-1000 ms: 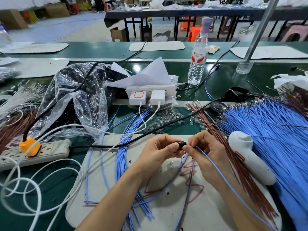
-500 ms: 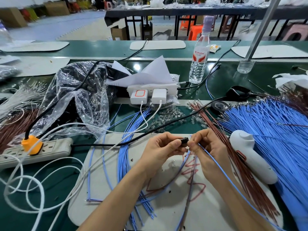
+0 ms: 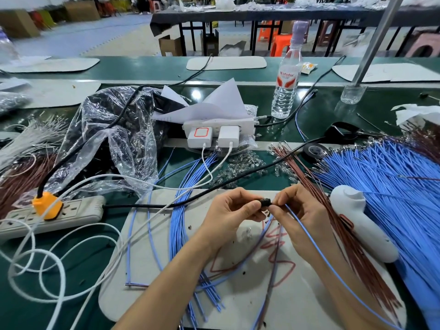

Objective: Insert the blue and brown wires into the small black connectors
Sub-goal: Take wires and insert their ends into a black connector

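Above the grey mat (image 3: 242, 308), left hand (image 3: 228, 213) pinches the black connector (image 3: 264, 202), right hand (image 3: 302, 215) pinches blue wire (image 3: 333, 260) against it.

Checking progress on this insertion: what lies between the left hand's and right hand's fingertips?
In the head view, the small black connector, pinched by the left hand; the right hand pinches the blue wire at its end.

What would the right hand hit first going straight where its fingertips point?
The small black connector, pinched by the left hand. The right hand, pinching a blue wire, points its fingertips straight at it, seemingly touching it; depth is hard to judge from one view.
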The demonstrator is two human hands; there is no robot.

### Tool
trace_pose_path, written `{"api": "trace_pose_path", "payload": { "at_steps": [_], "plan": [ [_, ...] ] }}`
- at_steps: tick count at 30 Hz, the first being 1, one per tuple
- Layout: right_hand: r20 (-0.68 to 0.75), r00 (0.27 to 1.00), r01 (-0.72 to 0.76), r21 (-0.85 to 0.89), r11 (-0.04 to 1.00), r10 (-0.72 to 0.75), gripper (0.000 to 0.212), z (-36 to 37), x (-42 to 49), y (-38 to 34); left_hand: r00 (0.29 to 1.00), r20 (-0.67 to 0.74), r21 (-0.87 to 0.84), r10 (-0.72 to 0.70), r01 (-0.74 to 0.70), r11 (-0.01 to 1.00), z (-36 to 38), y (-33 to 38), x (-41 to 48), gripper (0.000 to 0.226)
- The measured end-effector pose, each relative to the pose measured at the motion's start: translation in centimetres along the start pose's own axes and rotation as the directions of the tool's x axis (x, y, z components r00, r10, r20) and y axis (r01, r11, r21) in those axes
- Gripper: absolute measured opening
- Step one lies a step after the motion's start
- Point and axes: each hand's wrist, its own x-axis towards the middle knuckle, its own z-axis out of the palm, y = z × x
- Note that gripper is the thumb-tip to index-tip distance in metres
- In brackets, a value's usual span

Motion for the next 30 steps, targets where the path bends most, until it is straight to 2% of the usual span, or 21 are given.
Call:
{"api": "trace_pose_path", "payload": {
  "at_steps": [6,12,18,23,26,30],
  "plan": [
    [0.025,0.998,-0.056,-0.095,0.994,0.058,0.035,-0.2,0.0,-0.1,0.999,0.032,0.173,0.037,-0.042,0.984,-0.1,0.2,0.0,0.014],
    [-0.011,0.996,-0.093,-0.015,0.996,0.093,0.033,-0.2,0.0,-0.1,0.999,-0.004,0.173,0.048,-0.046,0.984,0.4,-0.1,-0.1,0.021],
    [-0.038,0.992,-0.117,0.021,0.993,0.118,0.019,0.4,-0.1,-0.2,0.998,-0.005,0.187,0.068,-0.066,0.980,0.6,0.0,-0.1,0.019],
    [-0.001,0.991,-0.134,0.030,0.990,0.134,0.043,0.0,0.0,-0.4,0.989,-0.004,0.278,0.148,-0.141,0.950,0.7,0.2,-0.4,0.019],
    [0.005,0.989,-0.148,0.029,0.989,0.148,0.043,-0.1,0.1,-0.6,0.961,0.007,0.412,0.276,-0.254,0.875,0.8,0.2,-0.5,0.015],
    [-0.010,0.986,-0.165,0.039,0.986,0.166,0.041,-0.2,0.1,-0.8,0.854,0.097,0.645,0.511,-0.445,0.621,1.0,-0.1,-0.5,0.005]
  ]
}}
